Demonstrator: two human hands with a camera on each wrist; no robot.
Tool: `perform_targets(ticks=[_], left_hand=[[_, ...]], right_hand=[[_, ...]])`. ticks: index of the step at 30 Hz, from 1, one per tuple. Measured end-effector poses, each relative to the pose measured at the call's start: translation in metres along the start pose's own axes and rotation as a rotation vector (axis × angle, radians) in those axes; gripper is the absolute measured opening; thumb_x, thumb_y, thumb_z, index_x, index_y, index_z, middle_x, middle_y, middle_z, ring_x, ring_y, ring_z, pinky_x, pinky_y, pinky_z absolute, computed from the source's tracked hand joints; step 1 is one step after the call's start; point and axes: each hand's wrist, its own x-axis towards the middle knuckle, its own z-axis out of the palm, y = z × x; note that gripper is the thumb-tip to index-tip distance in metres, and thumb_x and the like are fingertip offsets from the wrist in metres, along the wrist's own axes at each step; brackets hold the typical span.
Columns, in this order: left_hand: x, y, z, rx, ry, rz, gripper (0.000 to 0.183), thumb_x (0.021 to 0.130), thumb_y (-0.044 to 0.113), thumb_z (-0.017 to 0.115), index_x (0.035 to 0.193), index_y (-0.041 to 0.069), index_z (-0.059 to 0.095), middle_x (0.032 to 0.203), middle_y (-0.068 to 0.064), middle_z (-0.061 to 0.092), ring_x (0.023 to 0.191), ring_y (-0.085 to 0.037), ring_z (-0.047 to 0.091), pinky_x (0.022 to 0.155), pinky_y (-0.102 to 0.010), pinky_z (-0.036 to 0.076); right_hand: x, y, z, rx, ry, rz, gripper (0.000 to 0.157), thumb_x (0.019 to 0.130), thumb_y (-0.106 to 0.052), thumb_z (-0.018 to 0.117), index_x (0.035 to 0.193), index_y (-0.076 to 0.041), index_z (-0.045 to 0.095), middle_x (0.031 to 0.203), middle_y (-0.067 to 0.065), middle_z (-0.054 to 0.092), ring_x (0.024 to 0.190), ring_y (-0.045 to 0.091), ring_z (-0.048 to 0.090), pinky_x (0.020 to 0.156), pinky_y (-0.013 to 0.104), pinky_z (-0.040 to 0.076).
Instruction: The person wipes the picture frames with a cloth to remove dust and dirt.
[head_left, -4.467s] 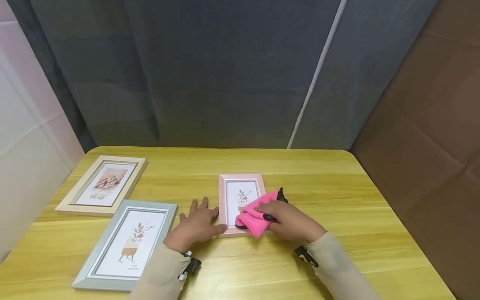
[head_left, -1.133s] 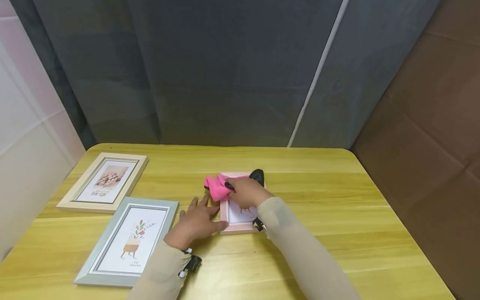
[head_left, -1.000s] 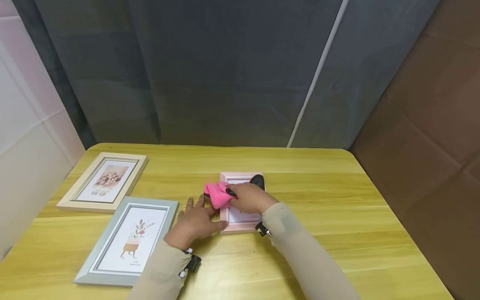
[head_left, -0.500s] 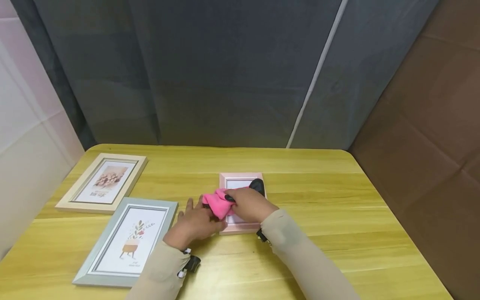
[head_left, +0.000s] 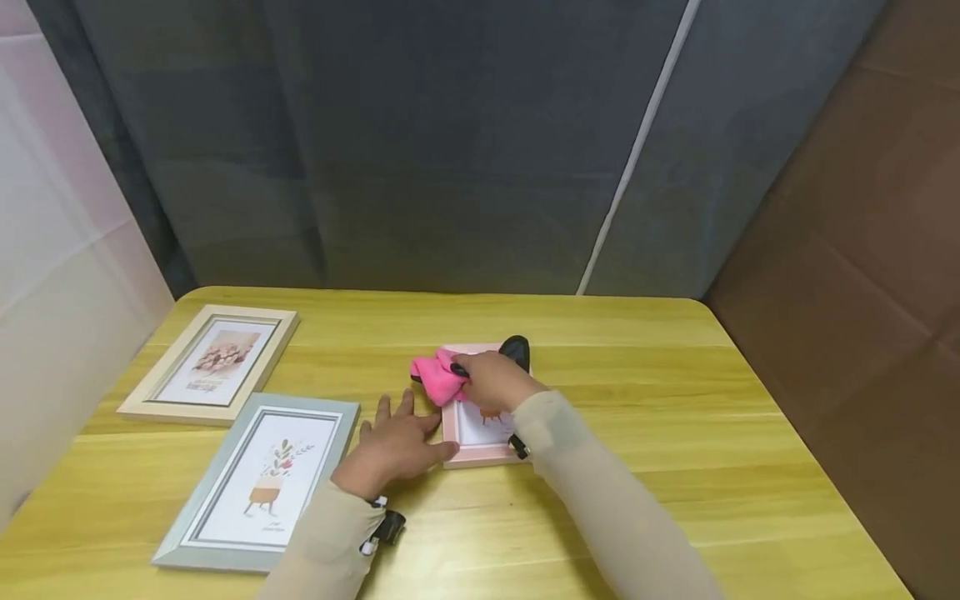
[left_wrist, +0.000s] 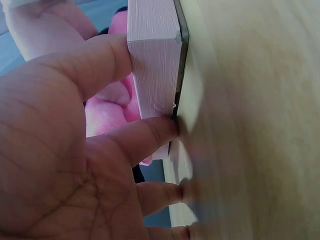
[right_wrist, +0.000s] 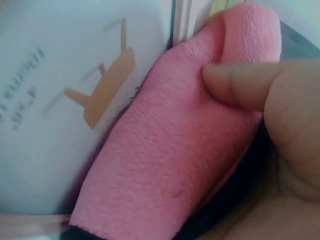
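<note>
A small pink picture frame (head_left: 483,457) lies face up at mid-table. My right hand (head_left: 495,383) grips a bunched pink cloth (head_left: 437,379) with black edging over the frame's far part; one fold sticks out past the left rail. In the right wrist view the thumb presses on the cloth (right_wrist: 160,135), beside the printed stool picture. My left hand (head_left: 393,446) stays spread at the frame's near-left side. In the left wrist view its thumb touches the pink rail (left_wrist: 157,75), the index finger lies against the side, and other fingertips rest on the tabletop.
On the left lie a larger grey-blue picture frame (head_left: 217,557) with a plant print and, behind it, a cream frame (head_left: 176,411), their corners close together. The wooden table (head_left: 637,417) ends at a dark curtain (head_left: 450,167); a brown sheet (head_left: 862,250) hangs at right.
The right hand with the cloth has gone from the frame's near-right corner to its far part, then nearer, and now back to the far-left part. The left hand has stayed put.
</note>
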Motion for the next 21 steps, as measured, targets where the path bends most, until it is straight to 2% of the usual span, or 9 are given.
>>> perform_targets(ticks=[2,5,8,11,15,18,21], left_hand=[[-0.001,-0.002,0.001,0.013,0.009,0.001,0.064,0.093,0.054,0.058,0.143,0.013,0.056,0.157,-0.032,0.019,0.139,-0.063,0.008,0.102,-0.079,0.016],[-0.001,-0.006,0.003,0.019,0.016,0.012,0.069,0.093,0.057,0.057,0.141,0.008,0.057,0.156,-0.033,0.021,0.139,-0.063,0.009,0.101,-0.079,0.017],[-0.002,-0.008,0.004,0.030,0.011,0.009,0.076,0.093,0.061,0.054,0.142,0.003,0.054,0.157,-0.032,0.020,0.139,-0.063,0.009,0.102,-0.078,0.018],[-0.002,-0.008,0.004,0.049,0.003,0.008,0.078,0.094,0.063,0.052,0.144,0.003,0.051,0.158,-0.032,0.018,0.140,-0.062,0.009,0.103,-0.077,0.019],[-0.003,-0.006,0.003,0.054,-0.001,0.006,0.076,0.093,0.062,0.052,0.144,0.005,0.052,0.158,-0.030,0.019,0.140,-0.061,0.008,0.103,-0.077,0.018],[-0.004,-0.006,0.003,0.045,-0.001,0.003,0.078,0.093,0.064,0.051,0.142,0.004,0.054,0.158,-0.030,0.021,0.141,-0.060,0.008,0.103,-0.077,0.018],[-0.004,-0.006,0.002,0.042,-0.005,0.007,0.075,0.094,0.063,0.050,0.142,0.006,0.055,0.158,-0.030,0.020,0.140,-0.061,0.007,0.103,-0.078,0.017]], right_hand=[[-0.008,0.001,0.004,-0.011,-0.009,-0.058,0.052,0.099,-0.015,0.057,0.150,-0.016,0.046,0.125,0.011,0.066,0.090,0.021,0.069,0.087,0.038,0.054],[-0.024,0.002,0.010,-0.055,-0.003,-0.151,0.050,0.098,-0.018,0.060,0.147,-0.015,0.051,0.127,0.007,0.066,0.105,0.018,0.063,0.100,0.036,0.046],[-0.043,0.001,0.015,-0.061,-0.031,-0.214,0.050,0.098,-0.019,0.060,0.146,-0.012,0.051,0.128,0.007,0.065,0.111,0.020,0.063,0.101,0.036,0.046],[-0.055,-0.001,0.017,-0.073,-0.030,-0.244,0.050,0.097,-0.017,0.061,0.145,-0.009,0.051,0.125,0.008,0.067,0.109,0.019,0.064,0.099,0.036,0.048],[-0.057,-0.004,0.021,-0.107,0.033,-0.245,0.048,0.096,-0.014,0.062,0.143,-0.009,0.053,0.117,0.008,0.070,0.103,0.019,0.066,0.095,0.035,0.050],[-0.051,-0.006,0.022,-0.121,0.075,-0.224,0.046,0.096,-0.011,0.063,0.141,-0.012,0.057,0.121,0.006,0.069,0.109,0.020,0.065,0.099,0.034,0.048],[-0.039,-0.008,0.020,-0.110,0.078,-0.169,0.045,0.097,-0.012,0.063,0.142,-0.017,0.057,0.127,0.004,0.067,0.117,0.021,0.062,0.102,0.035,0.045]])
